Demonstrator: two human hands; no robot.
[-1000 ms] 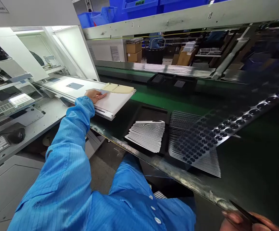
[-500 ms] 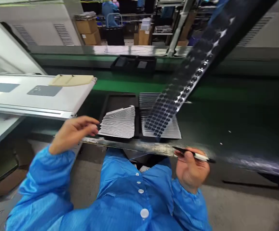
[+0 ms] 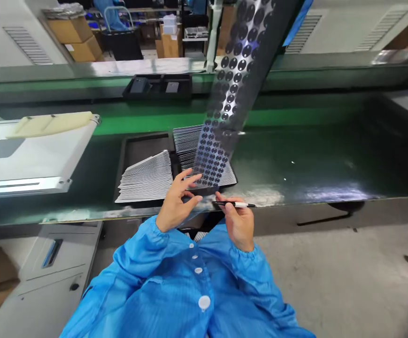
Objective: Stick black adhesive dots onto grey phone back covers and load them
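A clear strip [image 3: 212, 149] with rows of round black stickers slopes down over the table, its lower end between my hands. My left hand [image 3: 176, 199] is beside that end, fingers spread and nothing gripped; I cannot tell whether the fingertips touch the strip. In my right hand [image 3: 241, 220] is a slim, pointed black-and-white tool [image 3: 237, 204], its dark tip toward the left hand. Just behind, a black tray [image 3: 128, 152] holds a fanned stack of thin light plates [image 3: 147, 180] on the left. A second stack [image 3: 186, 139] lies partly under the strip.
A white conveyor [image 3: 49, 162] with a cream pad [image 3: 54, 124] on it ends at the left. Farther back, a black tray [image 3: 157, 95] holds small dark parts. The dark green table [image 3: 312, 159] stretches right. Cartons [image 3: 84, 47] stand in the background.
My left hand has moved right, from the left stack to the lower end of the strip. My right hand has come inward, still holding the tool. The view has turned right.
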